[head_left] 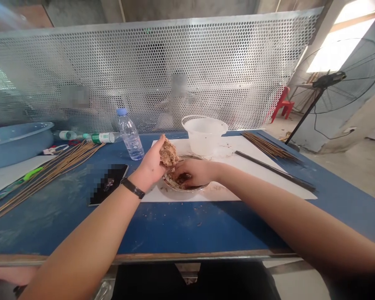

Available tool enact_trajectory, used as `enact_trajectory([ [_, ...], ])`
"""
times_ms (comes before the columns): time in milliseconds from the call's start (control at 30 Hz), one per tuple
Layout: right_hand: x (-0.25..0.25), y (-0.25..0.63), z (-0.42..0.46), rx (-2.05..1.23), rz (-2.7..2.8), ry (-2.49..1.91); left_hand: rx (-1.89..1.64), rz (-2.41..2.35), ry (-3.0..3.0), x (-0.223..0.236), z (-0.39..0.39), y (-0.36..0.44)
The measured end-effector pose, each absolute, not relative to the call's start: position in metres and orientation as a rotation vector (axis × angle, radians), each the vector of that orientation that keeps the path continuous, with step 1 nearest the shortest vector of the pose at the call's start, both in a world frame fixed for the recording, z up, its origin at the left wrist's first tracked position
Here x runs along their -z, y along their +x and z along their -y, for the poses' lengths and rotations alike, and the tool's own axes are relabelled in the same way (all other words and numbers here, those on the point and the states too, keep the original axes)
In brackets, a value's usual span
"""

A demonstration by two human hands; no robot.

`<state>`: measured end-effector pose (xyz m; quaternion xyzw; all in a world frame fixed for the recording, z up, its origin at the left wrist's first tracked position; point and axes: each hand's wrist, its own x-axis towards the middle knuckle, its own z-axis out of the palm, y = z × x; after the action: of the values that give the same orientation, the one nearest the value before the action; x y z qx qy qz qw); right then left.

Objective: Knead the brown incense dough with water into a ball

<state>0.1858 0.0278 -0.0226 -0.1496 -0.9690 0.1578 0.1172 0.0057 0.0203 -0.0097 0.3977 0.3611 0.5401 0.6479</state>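
Observation:
My left hand (pixel 148 166) is raised over a shallow metal dish (pixel 201 187) and shut on a lump of coarse brown paste (pixel 168 152). A black band (pixel 133 188) circles that wrist. My right hand (pixel 193 173) reaches into the dish with curled fingers, touching darker brown paste (pixel 183 179). Its fingertips are partly hidden there. The dish rests on a white sheet (pixel 225 160) lying on a blue table (pixel 162 225).
Bundles of thin sticks (pixel 54 173) lie at the left, and more (pixel 270 146) at the right. A white bucket (pixel 204 135), water bottle (pixel 130 135), phone (pixel 108 185) and blue basin (pixel 15 143) stand nearby. A perforated metal screen (pixel 156 75) rises behind the table.

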Motion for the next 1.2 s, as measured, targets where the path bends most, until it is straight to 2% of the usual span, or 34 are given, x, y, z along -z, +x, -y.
enact_trajectory([
  [300, 0.021, 0.195, -0.022, -0.631, 2.762, -0.325, -1.296, -0.766, 0.768, 0.008, -0.017, 0.01],
  [833, 0.021, 0.195, -0.024, -0.785, 2.695, -0.595, -1.247, -0.832, 0.92, 0.017, -0.017, 0.012],
  [1067, 0.021, 0.19, -0.015, -0.579, 2.753, -0.518, -1.554, -0.883, 1.037, 0.028, -0.017, 0.02],
  [1200, 0.017, 0.189, -0.012, -0.631, 2.811, -0.565, -1.688, -0.996, 1.174, 0.034, -0.016, 0.024],
])
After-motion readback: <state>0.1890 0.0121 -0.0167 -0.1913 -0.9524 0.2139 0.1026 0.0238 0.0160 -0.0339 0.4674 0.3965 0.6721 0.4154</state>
